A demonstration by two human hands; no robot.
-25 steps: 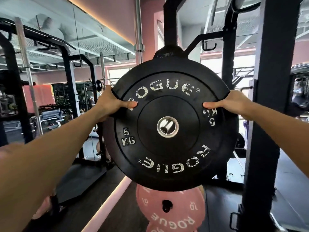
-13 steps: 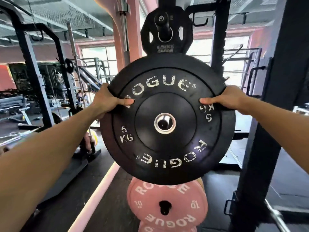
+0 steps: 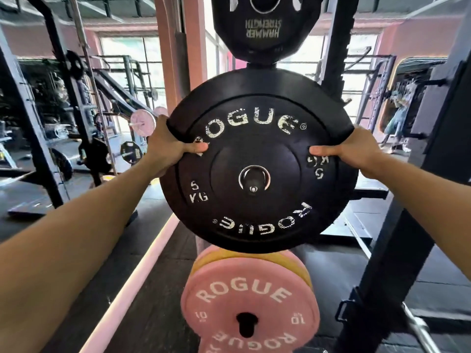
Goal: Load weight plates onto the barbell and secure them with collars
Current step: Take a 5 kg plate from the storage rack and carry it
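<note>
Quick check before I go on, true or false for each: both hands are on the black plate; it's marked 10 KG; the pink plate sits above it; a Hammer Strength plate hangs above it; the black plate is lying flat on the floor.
1. Both hands hold the black plate. True: the left hand and right hand grip opposite edges, thumbs on its face.
2. The black plate is marked 10 KG. False: it reads 5 KG.
3. The pink plate sits above it. False: it is below.
4. A Hammer Strength plate hangs above it. True.
5. The black plate lies flat on the floor. False: it is held upright, off the floor.
</note>
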